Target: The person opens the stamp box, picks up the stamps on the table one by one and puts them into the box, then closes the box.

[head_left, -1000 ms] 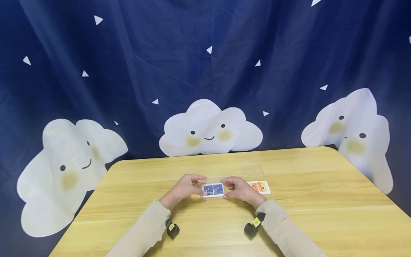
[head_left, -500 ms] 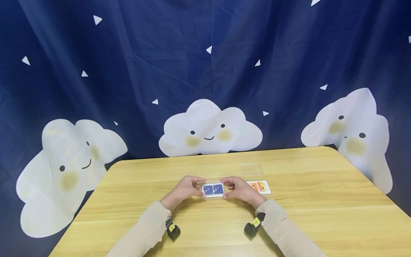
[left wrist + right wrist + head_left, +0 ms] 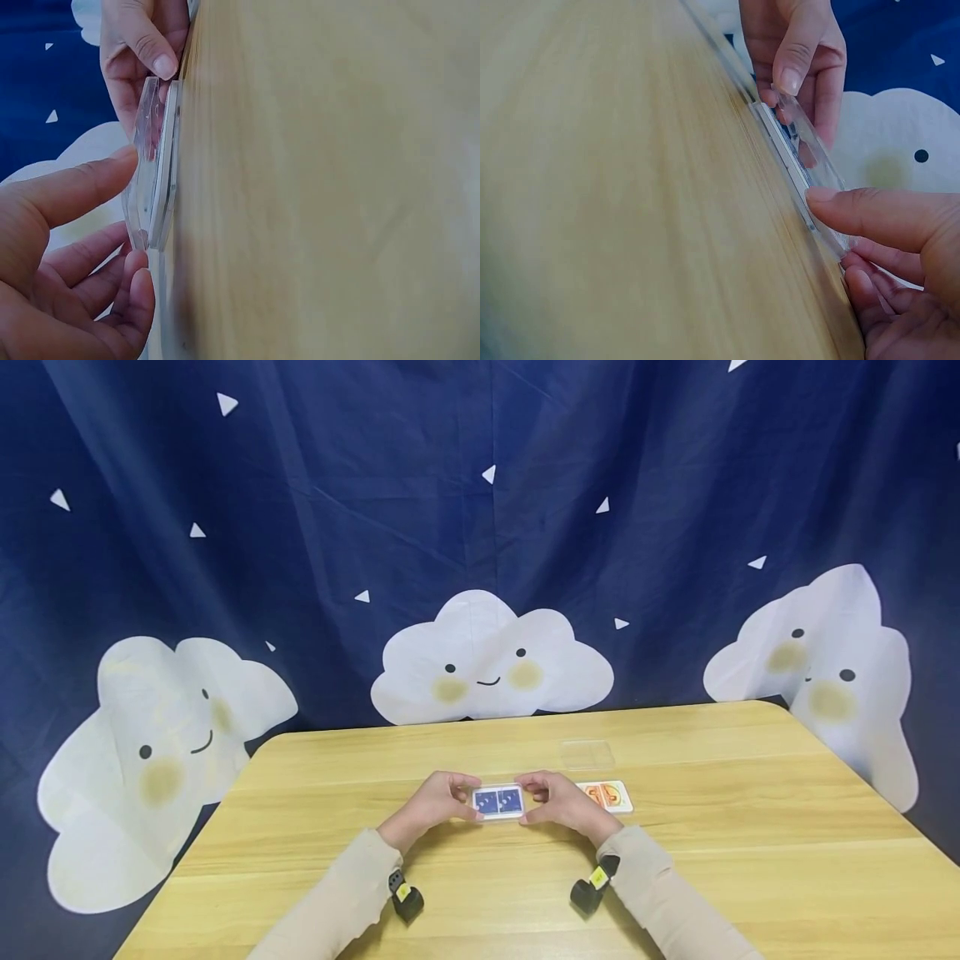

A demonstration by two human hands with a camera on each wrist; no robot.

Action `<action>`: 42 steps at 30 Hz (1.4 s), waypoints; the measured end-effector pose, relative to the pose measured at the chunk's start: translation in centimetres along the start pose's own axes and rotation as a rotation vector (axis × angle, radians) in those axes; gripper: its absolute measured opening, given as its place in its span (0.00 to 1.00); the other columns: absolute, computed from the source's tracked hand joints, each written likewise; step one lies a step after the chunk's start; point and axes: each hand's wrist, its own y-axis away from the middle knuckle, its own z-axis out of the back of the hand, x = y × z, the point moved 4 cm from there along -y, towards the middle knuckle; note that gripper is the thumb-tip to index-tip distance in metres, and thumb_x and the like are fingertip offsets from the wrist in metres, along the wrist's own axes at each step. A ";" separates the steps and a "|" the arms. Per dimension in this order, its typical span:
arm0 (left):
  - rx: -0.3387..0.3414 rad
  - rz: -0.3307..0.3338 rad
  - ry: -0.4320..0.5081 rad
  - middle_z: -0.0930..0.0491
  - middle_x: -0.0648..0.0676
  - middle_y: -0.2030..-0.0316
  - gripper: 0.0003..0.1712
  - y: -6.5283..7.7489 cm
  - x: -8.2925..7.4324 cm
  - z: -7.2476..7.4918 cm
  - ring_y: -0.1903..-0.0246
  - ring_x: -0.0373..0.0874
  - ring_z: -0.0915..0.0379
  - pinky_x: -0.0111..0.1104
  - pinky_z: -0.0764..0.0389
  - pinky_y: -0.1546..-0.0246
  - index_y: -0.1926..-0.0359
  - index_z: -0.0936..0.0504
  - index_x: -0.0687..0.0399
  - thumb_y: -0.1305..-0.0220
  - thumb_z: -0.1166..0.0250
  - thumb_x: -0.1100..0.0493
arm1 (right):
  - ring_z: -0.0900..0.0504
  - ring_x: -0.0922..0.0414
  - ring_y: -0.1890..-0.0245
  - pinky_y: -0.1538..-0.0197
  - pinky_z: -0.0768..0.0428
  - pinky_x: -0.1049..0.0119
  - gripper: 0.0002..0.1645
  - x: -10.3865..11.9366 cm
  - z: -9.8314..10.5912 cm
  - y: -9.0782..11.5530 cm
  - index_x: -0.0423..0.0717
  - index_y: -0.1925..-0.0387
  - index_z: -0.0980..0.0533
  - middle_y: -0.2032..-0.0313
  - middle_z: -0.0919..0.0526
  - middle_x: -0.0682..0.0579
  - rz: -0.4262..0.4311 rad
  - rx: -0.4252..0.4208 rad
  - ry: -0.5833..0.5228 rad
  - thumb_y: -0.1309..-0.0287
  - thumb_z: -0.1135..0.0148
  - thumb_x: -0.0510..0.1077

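Observation:
A deck of cards with blue patterned backs (image 3: 498, 802) lies in a shallow clear plastic case base (image 3: 172, 180) on the wooden table. Over it is a clear plastic lid (image 3: 138, 196), with a narrow gap between the two seen from the side in both wrist views. My left hand (image 3: 432, 804) grips the lid's left end, thumb at the near edge and fingers at the far one. The right hand (image 3: 558, 803) pinches the opposite end in the same way, its thumb (image 3: 877, 215) overlapping the white card edges in the right wrist view.
Right of the hands lies a stack of white-edged cards with an orange picture (image 3: 609, 796), partly behind the right hand. Another clear plastic piece (image 3: 587, 754) rests farther back. A dark blue cloud-patterned curtain (image 3: 480, 527) hangs behind the table (image 3: 480, 893).
My left thumb, which overlapped the left corner of the cards a second ago, now sits at their edge, the left hand having shifted slightly. The right hand and the other things stay put.

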 end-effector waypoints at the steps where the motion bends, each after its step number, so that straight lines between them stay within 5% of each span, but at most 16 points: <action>1: 0.000 0.001 0.001 0.29 0.53 0.72 0.32 0.0 0.0 0.0 0.70 0.42 0.36 0.27 0.31 0.75 0.50 0.20 0.67 0.64 0.26 0.72 | 0.27 0.50 0.50 0.42 0.30 0.51 0.37 0.0 0.0 0.0 0.34 0.45 0.28 0.51 0.23 0.44 0.000 0.000 -0.001 0.62 0.26 0.32; 42: -0.002 -0.002 -0.040 0.24 0.55 0.65 0.33 -0.1 0.3 -0.5 0.65 0.45 0.35 0.30 0.30 0.70 0.50 0.20 0.64 0.64 0.25 0.72 | 0.27 0.49 0.49 0.42 0.29 0.53 0.36 0.0 0.1 0.1 0.34 0.43 0.29 0.49 0.23 0.43 0.004 0.004 0.014 0.56 0.27 0.39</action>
